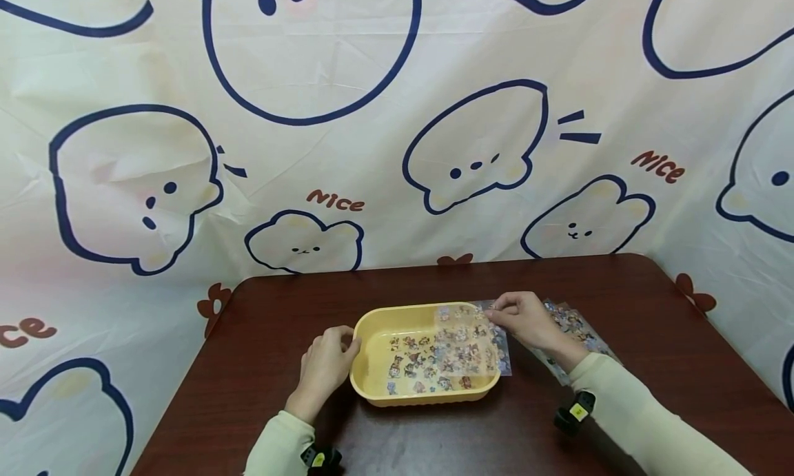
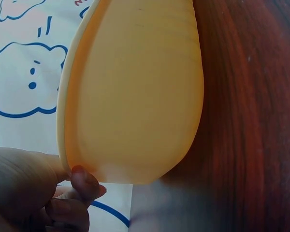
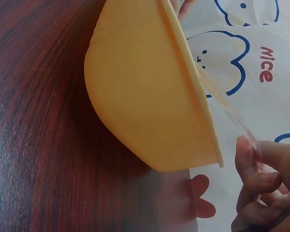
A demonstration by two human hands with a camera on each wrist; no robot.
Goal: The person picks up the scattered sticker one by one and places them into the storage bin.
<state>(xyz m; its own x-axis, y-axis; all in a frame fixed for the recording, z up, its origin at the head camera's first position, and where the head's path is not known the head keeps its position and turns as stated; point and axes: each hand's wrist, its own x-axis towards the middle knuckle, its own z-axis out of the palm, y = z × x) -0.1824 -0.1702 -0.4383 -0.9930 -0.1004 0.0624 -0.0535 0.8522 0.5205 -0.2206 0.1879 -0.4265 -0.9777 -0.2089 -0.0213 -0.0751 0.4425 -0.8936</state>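
Observation:
A yellow plastic tray [image 1: 428, 399] sits on the table. My left hand [image 1: 325, 362] pinches the rim at its left end; in the left wrist view the thumb and fingers [image 2: 84, 183] lie at the rim's corner. With my right hand [image 1: 527, 317] I pinch the edge of a clear sticker sheet [image 1: 468, 345] printed with small cartoon figures. This sheet overlaps the tray's right end, and in the right wrist view it shows as a thin slanted film [image 3: 227, 106] above the rim. Inside the tray lies another sticker sheet [image 1: 409, 369].
Several more sticker sheets [image 1: 577, 328] lie fanned on the dark wooden table [image 1: 298, 297], partly behind my right forearm. A white cloth with cartoon bears [image 1: 384, 152] hangs behind and beside the table. Each wrist carries a black camera [image 1: 573, 412].

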